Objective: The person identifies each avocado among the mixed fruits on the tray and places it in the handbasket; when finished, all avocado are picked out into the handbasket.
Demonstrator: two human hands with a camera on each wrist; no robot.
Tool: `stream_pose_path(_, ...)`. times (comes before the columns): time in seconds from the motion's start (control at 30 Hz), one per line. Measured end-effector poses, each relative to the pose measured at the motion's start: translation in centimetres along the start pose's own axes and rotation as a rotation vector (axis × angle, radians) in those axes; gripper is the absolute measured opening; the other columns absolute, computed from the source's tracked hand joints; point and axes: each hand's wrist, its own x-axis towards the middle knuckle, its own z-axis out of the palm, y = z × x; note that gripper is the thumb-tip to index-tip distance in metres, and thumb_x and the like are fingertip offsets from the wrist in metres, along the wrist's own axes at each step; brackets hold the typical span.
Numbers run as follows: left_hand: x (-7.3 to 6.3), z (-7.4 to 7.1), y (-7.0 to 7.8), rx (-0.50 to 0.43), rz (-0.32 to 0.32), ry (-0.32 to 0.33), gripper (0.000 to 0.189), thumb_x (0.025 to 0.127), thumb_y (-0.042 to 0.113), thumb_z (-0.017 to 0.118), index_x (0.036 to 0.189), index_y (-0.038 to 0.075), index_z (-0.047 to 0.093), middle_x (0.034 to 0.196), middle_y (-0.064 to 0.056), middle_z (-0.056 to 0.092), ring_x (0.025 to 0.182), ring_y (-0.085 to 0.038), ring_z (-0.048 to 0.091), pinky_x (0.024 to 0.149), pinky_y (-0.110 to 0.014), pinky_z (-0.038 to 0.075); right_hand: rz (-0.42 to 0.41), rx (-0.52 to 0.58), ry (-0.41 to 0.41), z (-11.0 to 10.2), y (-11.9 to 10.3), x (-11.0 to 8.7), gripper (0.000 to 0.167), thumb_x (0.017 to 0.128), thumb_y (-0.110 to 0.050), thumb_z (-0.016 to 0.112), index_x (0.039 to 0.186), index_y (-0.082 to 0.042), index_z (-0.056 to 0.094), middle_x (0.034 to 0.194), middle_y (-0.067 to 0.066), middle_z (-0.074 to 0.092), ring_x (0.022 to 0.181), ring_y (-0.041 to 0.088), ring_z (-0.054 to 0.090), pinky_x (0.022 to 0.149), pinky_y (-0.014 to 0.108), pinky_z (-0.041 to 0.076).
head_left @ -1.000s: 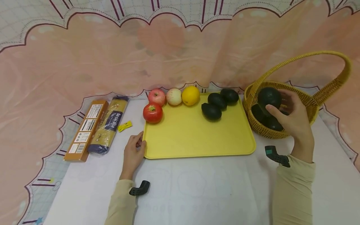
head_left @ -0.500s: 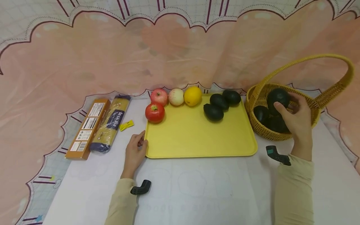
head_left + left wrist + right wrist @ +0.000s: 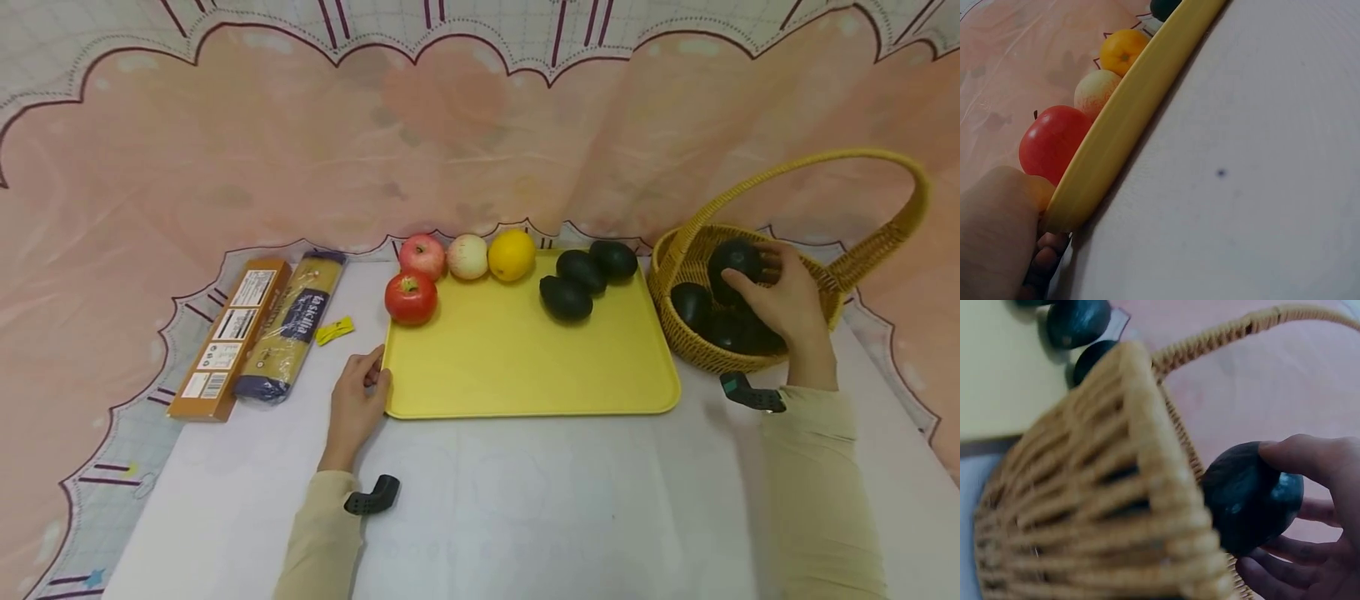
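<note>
In the head view, my right hand (image 3: 789, 292) holds a dark avocado (image 3: 735, 260) inside the wicker basket (image 3: 671, 333), above other avocados (image 3: 692, 305). The right wrist view shows the thumb on one side of this avocado (image 3: 1250, 500) and the fingers on the other, just past the basket's rim (image 3: 1166, 462). My left hand (image 3: 356, 408) grips the left edge of the yellow tray (image 3: 525, 367). In the left wrist view, its thumb lies over the tray's rim (image 3: 1116, 137) and its fingers are partly hidden below.
Along the tray's back stand a pink apple (image 3: 422, 255), a pale round fruit (image 3: 467, 257), an orange (image 3: 512, 255) and several avocados (image 3: 566, 298). A red apple (image 3: 411, 297) sits at its left. Further left lie a pasta packet (image 3: 296, 325), an orange box (image 3: 232, 337) and a yellow wrapper (image 3: 334, 330).
My right hand and the avocado have moved slightly right and lower into the basket, and the right forearm has shifted right. The left hand stays at the tray's edge.
</note>
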Motion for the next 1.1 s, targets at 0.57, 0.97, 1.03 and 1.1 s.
stream_pose_path(0.57, -0.2, 0.1, -0.2, -0.014, -0.023, -0.005, 0.039, 0.093, 0.012, 0.056, 0.132, 0.007, 0.055, 0.097, -0.007, 0.051, 0.083, -0.018, 0.047, 0.075, -0.031, 0.039, -0.034, -0.211, -0.194, -0.1, 1.5, 2.7, 0.085, 0.088, -0.052, 0.055, 0.139, 0.011, 0.029, 0.131, 0.040, 0.038, 0.116, 0.054, 0.040, 0.093, 0.064, 0.034)
stream_pose_path(0.97, -0.1, -0.1, -0.1, -0.008, 0.026, 0.027, 0.037, 0.092, 0.011, 0.056, 0.129, 0.005, 0.057, 0.095, -0.007, 0.051, 0.081, -0.017, 0.047, 0.073, -0.029, 0.038, -0.032, -0.262, -0.270, 0.3, 1.9, 3.3, 0.085, 0.090, -0.055, 0.050, 0.139, 0.010, 0.026, 0.131, 0.042, 0.035, 0.118, 0.057, 0.035, 0.096, 0.066, 0.030)
stream_pose_path(1.03, -0.1, -0.1, -0.1, -0.008, 0.024, 0.024, 0.037, 0.092, 0.011, 0.056, 0.129, 0.005, 0.057, 0.096, -0.008, 0.052, 0.081, -0.017, 0.048, 0.073, -0.029, 0.039, -0.038, -0.282, -0.283, 0.4, 2.1, 3.4, 0.086, 0.090, -0.056, 0.048, 0.141, 0.010, 0.025, 0.132, 0.042, 0.034, 0.119, 0.057, 0.034, 0.096, 0.066, 0.029)
stream_pose_path(1.1, -0.1, -0.1, -0.2, -0.007, 0.021, 0.019, 0.038, 0.092, 0.010, 0.056, 0.129, 0.005, 0.056, 0.097, -0.008, 0.052, 0.081, -0.017, 0.048, 0.073, -0.029, 0.040, -0.039, -0.293, -0.293, 0.5, 2.3, 3.4, 0.087, 0.090, -0.057, 0.047, 0.142, 0.009, 0.023, 0.134, 0.042, 0.033, 0.120, 0.058, 0.033, 0.097, 0.067, 0.029)
